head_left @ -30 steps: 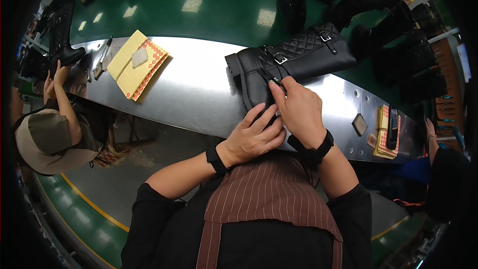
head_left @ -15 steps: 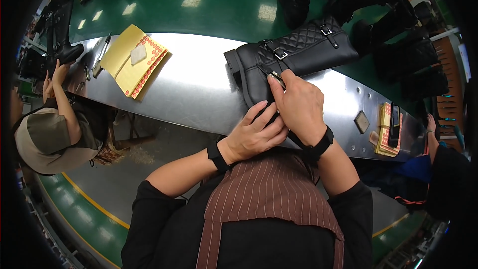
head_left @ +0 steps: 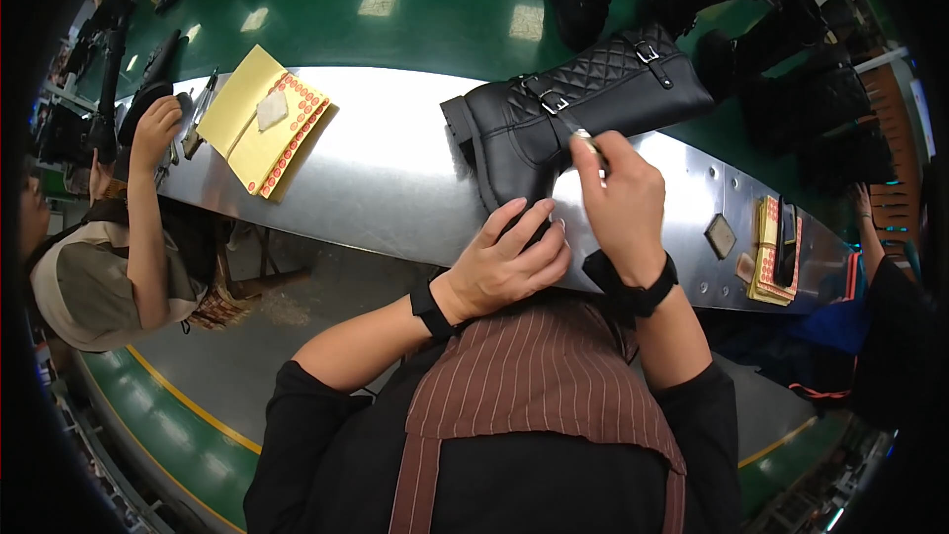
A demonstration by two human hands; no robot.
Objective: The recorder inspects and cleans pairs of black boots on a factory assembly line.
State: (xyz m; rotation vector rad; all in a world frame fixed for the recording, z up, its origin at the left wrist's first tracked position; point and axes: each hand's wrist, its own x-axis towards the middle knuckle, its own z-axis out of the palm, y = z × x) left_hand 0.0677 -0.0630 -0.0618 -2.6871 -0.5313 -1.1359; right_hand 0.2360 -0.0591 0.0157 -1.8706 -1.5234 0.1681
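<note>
A black quilted boot (head_left: 524, 133) with buckled straps lies on its side across the metal bench (head_left: 376, 153). Its heel points left, its toe towards me, and the shaft reaches to the right. Wrapped round the toe is my left hand (head_left: 509, 255), fingers closed on it. My right hand (head_left: 625, 193) pinches a small silver hand tool (head_left: 583, 138) just above the ankle, close to the strap buckle (head_left: 556, 104). Fingers cover most of the tool, so its exact kind cannot be told.
An open yellow pad (head_left: 252, 143) with red round marks and a pale block (head_left: 272, 110) lies left. At right are another block (head_left: 720, 235) and a yellow pad (head_left: 766, 267) with a dark phone-like object. More black boots (head_left: 771, 49) stand beyond. A co-worker (head_left: 109, 267) is at left.
My right hand has moved right, away from the boot's ankle and my left hand, taking the tool along. My left hand stays on the toe. The co-worker's hand at left has risen.
</note>
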